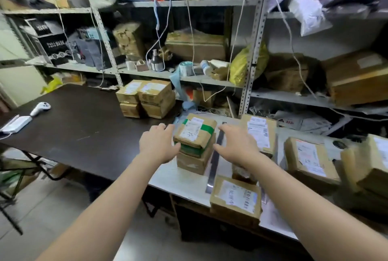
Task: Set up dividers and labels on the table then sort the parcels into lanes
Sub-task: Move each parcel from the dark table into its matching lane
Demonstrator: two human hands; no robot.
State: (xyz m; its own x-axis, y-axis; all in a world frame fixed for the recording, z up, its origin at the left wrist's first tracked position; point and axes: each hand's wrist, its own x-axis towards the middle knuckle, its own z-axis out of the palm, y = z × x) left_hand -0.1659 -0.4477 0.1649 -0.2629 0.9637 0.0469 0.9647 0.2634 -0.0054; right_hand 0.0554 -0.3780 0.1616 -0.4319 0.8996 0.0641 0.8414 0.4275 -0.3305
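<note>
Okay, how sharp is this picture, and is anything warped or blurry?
Head view: the wide lens slants the shelf post; the right-edge parcel is smeared by blur; the stack between the left hand and right hand is fairly sharp; light is even, no strong glare.

Slotted-angle steel shelving [255, 51] runs along the back, beyond the left hand [159, 145] and right hand [237, 145]. Dark brown tabletop [84, 130] left of the left hand, on black folding legs [37, 164]. White tabletop [182, 183] below both hands, adjoining the dark one. Grey tiled floor [52, 214] lower left. Pale wall [12, 51] far left.
</note>
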